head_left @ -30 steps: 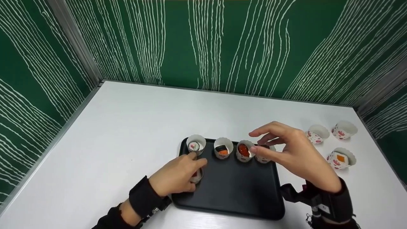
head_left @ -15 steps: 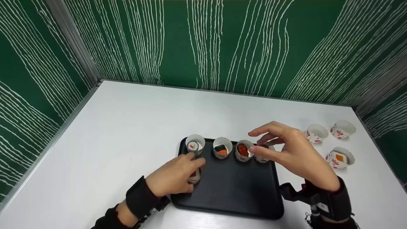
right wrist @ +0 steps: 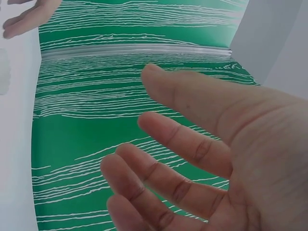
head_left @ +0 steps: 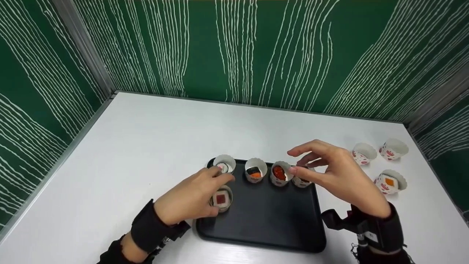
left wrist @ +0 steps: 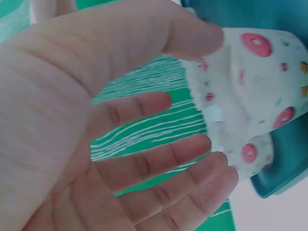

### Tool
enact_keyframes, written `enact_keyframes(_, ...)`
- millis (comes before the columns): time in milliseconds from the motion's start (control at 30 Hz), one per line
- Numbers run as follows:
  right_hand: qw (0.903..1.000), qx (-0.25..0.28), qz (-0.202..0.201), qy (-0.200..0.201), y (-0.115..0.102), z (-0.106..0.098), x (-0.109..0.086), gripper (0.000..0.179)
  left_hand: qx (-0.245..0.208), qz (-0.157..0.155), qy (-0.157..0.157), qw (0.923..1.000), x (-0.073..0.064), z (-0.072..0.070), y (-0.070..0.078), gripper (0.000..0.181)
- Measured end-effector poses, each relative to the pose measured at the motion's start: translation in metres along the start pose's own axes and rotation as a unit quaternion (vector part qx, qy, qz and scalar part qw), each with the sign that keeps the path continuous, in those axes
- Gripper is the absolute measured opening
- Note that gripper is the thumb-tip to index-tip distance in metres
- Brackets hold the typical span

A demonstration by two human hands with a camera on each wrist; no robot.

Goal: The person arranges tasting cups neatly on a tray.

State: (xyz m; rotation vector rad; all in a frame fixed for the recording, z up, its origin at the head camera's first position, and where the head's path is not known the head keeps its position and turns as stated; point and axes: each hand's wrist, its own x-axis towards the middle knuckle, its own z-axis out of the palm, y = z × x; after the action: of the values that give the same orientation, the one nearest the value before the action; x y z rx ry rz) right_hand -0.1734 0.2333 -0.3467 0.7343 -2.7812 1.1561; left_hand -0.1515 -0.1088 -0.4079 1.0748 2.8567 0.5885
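Observation:
My left hand hovers with parted, straightened fingers at the left of the black tray. Beside it on the tray stands a patterned paper baking cup holding a square sushi piece with a red centre. In the left wrist view the thumb tip overlaps the rim of this cup, and the other fingers are spread away from it. Over the tray's back right corner floats my right hand, loosely bent and holding nothing. Its fingertips overlap the corner cup, partly hiding it; the right wrist view shows only air between thumb and fingers.
Along the tray's back edge stand cups with a sushi roll, a black-and-orange piece and a red-topped piece. Right of the tray are two empty cups and one with an orange-centred piece. Green panels enclose the table.
My left hand has let go of the cup with the red-centred sushi and drawn back slightly left, its fingers opening, so the piece now shows. The right hand has stayed almost still.

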Motion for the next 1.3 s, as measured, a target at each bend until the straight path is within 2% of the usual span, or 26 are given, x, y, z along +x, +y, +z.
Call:
enact_keyframes(200,0.9999,0.007,0.012,-0.004,0.005,-0.001,0.001,0.026,-0.017,0.002,0.025,0.9995,-0.002,-0.017,0.002,0.066)
enact_keyframes(400,0.9997,0.014,0.018,0.001,0.008,0.000,0.004,0.027,-0.005,0.012,0.089,0.9960,0.001,-0.031,0.002,0.059)
enact_keyframes(667,0.9997,0.012,0.019,-0.007,0.010,-0.002,0.007,0.028,-0.006,-0.005,0.128,0.9918,0.011,-0.045,0.001,0.062)
enact_keyframes(867,0.9995,0.012,0.025,-0.013,0.016,-0.003,0.009,0.029,-0.008,-0.017,0.177,0.9840,0.026,-0.050,-0.002,0.065)
enact_keyframes(1000,0.9990,0.011,0.040,-0.016,0.023,-0.004,0.012,0.033,-0.014,-0.030,0.206,0.9780,0.031,-0.050,-0.004,0.067)
enact_keyframes(1300,0.9963,-0.026,0.080,-0.019,0.058,-0.015,0.020,0.048,-0.021,-0.030,0.227,0.9731,0.032,-0.048,-0.008,0.069)
